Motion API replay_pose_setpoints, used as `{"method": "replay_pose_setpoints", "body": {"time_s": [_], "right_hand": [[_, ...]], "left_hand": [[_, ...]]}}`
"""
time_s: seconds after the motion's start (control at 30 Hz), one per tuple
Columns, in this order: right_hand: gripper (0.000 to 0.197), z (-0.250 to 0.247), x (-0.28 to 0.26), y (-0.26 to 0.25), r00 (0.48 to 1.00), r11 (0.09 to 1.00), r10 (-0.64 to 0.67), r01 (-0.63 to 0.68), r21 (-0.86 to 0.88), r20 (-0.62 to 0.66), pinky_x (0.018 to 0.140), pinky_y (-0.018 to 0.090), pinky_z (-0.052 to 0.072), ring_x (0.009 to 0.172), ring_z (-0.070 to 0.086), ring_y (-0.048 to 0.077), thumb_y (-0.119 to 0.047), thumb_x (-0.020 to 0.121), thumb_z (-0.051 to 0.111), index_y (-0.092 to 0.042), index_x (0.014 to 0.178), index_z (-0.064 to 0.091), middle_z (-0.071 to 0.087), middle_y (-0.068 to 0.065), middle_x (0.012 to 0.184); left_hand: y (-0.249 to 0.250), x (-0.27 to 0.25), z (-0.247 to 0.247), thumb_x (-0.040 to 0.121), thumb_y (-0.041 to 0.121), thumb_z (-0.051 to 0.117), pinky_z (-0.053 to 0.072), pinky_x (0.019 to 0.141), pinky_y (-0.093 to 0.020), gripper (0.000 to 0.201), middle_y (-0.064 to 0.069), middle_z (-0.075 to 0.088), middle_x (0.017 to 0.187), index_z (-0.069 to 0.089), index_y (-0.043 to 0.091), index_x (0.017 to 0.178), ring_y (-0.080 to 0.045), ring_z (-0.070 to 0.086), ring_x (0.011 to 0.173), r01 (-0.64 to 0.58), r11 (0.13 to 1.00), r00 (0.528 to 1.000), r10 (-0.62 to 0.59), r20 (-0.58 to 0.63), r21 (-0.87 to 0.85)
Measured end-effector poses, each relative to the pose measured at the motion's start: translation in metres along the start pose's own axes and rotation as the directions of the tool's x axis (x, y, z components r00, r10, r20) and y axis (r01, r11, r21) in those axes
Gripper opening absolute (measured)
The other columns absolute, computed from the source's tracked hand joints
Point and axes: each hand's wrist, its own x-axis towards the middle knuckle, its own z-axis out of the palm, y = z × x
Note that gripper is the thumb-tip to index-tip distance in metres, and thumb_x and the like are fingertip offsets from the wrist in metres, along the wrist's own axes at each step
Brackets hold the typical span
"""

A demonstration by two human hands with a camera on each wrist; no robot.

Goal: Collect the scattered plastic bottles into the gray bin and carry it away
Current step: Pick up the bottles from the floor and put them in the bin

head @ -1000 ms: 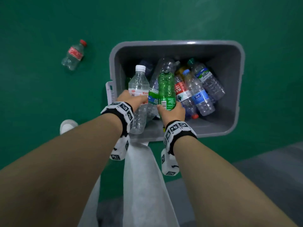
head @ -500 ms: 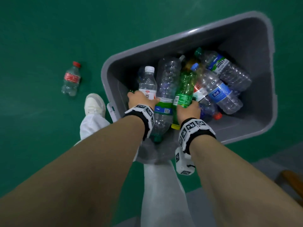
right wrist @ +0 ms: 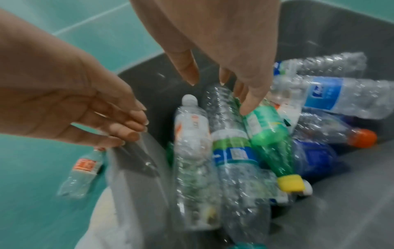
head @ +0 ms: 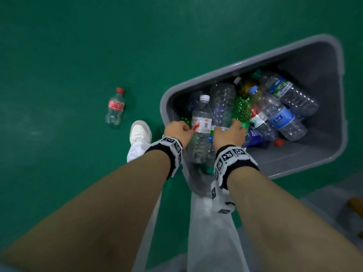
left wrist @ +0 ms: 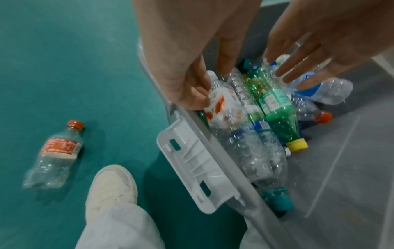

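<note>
The gray bin (head: 245,62) stands on the green floor and holds several plastic bottles. A clear bottle with a white cap and red-and-white label (head: 201,122) leans on the bin's near wall, and a green bottle (head: 242,108) with a yellow cap (right wrist: 290,182) lies beside it. My left hand (head: 179,130) hovers by the labelled bottle (left wrist: 221,104), fingers loosely extended (right wrist: 127,128), gripping nothing. My right hand (head: 230,130) is spread open (left wrist: 298,67), one fingertip (right wrist: 245,109) touching the green bottle (right wrist: 266,124). A small red-capped bottle (head: 115,107) lies on the floor left of the bin.
My white shoe (head: 140,132) and white trouser leg (head: 212,232) stand against the bin's near side, by its white handle (left wrist: 198,168). A gray floor strip (head: 334,193) runs at the lower right, with a brown object (head: 355,205) at its edge.
Both hands have let go of their bottles, which now lie in the bin. My left foot has stepped forward, and the bin sits further right in view.
</note>
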Motion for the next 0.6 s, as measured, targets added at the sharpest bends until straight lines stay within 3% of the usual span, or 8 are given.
{"method": "replay_pose_setpoints", "body": {"time_s": [0.13, 0.23, 0.4, 0.5, 0.6], "right_hand": [[0.032, 0.013, -0.03, -0.047, 0.989, 0.99, -0.14, 0.139, 0.024, 0.045, 0.092, 0.036, 0.045, 0.114, 0.055, 0.029, -0.021, 0.091, 0.054, -0.013, 0.122, 0.054, 0.055, 0.011, 0.127], [0.019, 0.032, -0.051, -0.082, 0.971, 0.98, -0.201, 0.198, 0.035, 0.133, 0.09, 0.035, 0.048, 0.104, 0.059, 0.026, -0.021, 0.091, 0.053, -0.015, 0.108, 0.059, 0.064, 0.007, 0.113], [0.02, 0.08, -0.073, -0.125, 0.931, 0.974, -0.221, 0.198, 0.107, 0.291, 0.076, 0.025, 0.043, 0.086, 0.058, 0.018, -0.022, 0.095, 0.051, -0.016, 0.113, 0.059, 0.06, -0.001, 0.1], [0.019, 0.115, -0.078, -0.136, 0.909, 0.973, -0.23, 0.204, 0.109, 0.348, 0.086, 0.038, 0.053, 0.091, 0.064, 0.022, -0.025, 0.094, 0.05, -0.018, 0.11, 0.059, 0.065, 0.003, 0.106], [0.014, 0.153, -0.071, -0.137, 0.906, 0.979, -0.202, 0.182, 0.087, 0.372, 0.091, 0.044, 0.052, 0.095, 0.066, 0.026, -0.026, 0.093, 0.051, -0.02, 0.103, 0.059, 0.068, 0.005, 0.104]], "left_hand": [[-0.007, -0.005, -0.038, 0.087, 0.021, 0.059, 0.048, 0.088, -0.026, 0.017, -0.005, 0.07, 0.104, 0.069, 0.013, 0.098, -0.022, 0.062, 0.101, 0.01, 0.991, 1.0, -0.012, -0.017, -0.131], [-0.016, 0.001, -0.067, 0.086, 0.02, 0.058, 0.049, 0.087, -0.028, 0.016, -0.006, 0.07, 0.101, 0.069, 0.013, 0.095, -0.024, 0.062, 0.099, 0.025, 0.982, 0.999, -0.033, -0.04, -0.185], [-0.057, 0.033, -0.115, 0.088, 0.022, 0.056, 0.046, 0.088, -0.029, 0.022, -0.008, 0.068, 0.109, 0.066, 0.011, 0.104, -0.026, 0.06, 0.105, 0.085, 0.987, 0.993, -0.094, -0.065, -0.135], [-0.094, 0.057, -0.133, 0.089, 0.02, 0.055, 0.047, 0.089, -0.03, 0.023, -0.008, 0.067, 0.111, 0.065, 0.01, 0.107, -0.025, 0.06, 0.104, 0.133, 0.98, 0.988, -0.144, -0.064, -0.147], [-0.132, 0.083, -0.14, 0.089, 0.021, 0.053, 0.045, 0.082, -0.027, 0.024, -0.007, 0.066, 0.107, 0.066, 0.011, 0.107, -0.022, 0.058, 0.092, 0.188, 0.973, 0.98, -0.195, -0.041, -0.137]]}}
